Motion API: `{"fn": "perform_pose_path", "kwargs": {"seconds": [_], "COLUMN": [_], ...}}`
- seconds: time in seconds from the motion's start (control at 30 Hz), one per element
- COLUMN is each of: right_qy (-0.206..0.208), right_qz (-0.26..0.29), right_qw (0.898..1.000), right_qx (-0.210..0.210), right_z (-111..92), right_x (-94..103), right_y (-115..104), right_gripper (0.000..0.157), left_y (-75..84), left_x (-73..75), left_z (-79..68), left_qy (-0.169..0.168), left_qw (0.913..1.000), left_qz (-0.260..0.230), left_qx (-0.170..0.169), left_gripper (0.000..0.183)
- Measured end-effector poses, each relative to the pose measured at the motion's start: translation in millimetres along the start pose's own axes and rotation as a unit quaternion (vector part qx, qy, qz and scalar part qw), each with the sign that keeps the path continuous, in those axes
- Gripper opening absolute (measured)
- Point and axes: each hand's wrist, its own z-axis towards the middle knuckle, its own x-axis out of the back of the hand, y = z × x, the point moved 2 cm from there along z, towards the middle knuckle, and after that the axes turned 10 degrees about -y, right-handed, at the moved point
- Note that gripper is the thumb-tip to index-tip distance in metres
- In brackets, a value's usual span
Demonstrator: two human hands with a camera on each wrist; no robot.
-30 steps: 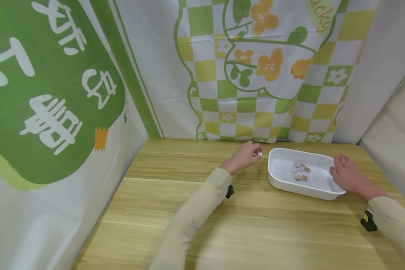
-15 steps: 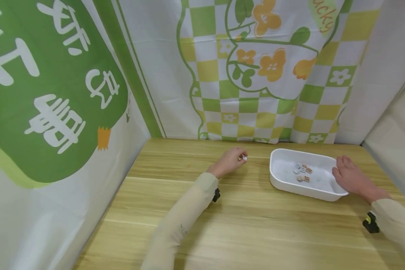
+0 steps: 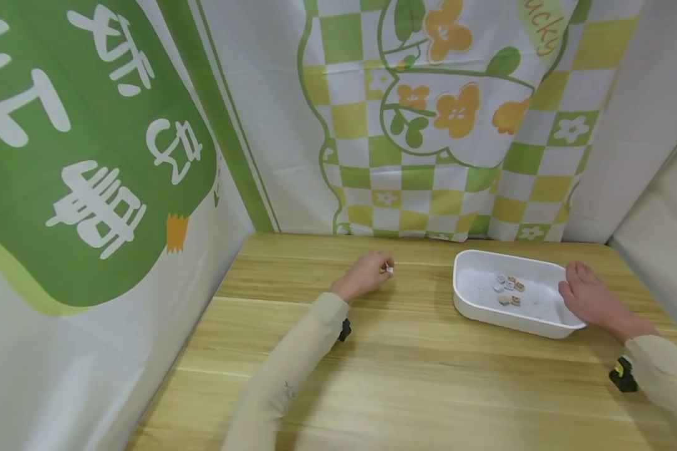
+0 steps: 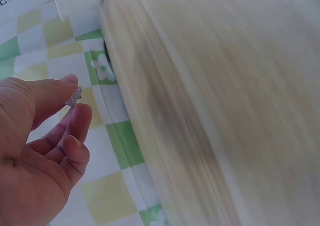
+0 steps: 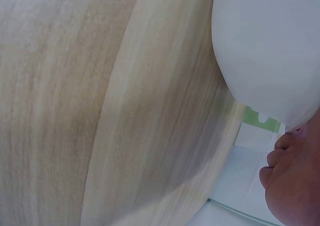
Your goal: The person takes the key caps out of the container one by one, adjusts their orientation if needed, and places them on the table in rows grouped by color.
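In the head view, my left hand (image 3: 367, 274) is over the table to the left of a white plastic tub (image 3: 502, 322). Its thumb and index finger pinch a small white piece (image 3: 389, 270), whose pronged edge shows in the left wrist view; the other fingers curl loosely. At the tub's right end, my right hand (image 3: 592, 297) holds the rim, thumb toward the inside and fingers over the edge. Several small squarish pieces (image 3: 509, 285), some white and some orange-brown with dark marks, lie on the tub floor.
A wooden table (image 3: 417, 382) carries the tub near its back right. Behind it hangs a white curtain (image 3: 429, 181) with green and yellow checks, and a green-printed cloth (image 3: 101, 188) closes off the left side. Each wrist wears a small black camera.
My left hand has moved left and slightly toward me, away from the tub, with the white piece still pinched. The right hand stays on the tub's rim; the head view has shifted slightly.
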Motion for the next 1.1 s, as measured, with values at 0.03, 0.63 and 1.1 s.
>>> {"fn": "perform_pose_path", "kwargs": {"seconds": [0.03, 0.63, 1.1], "right_qy": [-0.001, 0.005, -0.014], "right_qz": [0.002, -0.005, 0.005], "right_qw": [1.0, 1.0, 1.0], "right_qx": [0.0, 0.006, -0.006], "right_z": [-0.2, -1.3, -1.1], "right_x": [0.1, 0.3, 0.5], "right_y": [0.0, -2.0, -1.3], "right_gripper": [0.066, 0.065, 0.068], "left_y": [-1.3, -32.2, -43.4], "left_x": [0.5, 4.4, -3.1], "left_z": [-1.7, -31.4, -41.1], "left_qy": [-0.002, -0.024, -0.027], "left_qw": [1.0, 0.9991, 0.9989], "left_qz": [-0.002, 0.005, 0.014], "left_qx": [0.0, 0.034, 0.035], "left_gripper": [0.023, 0.023, 0.017]}}
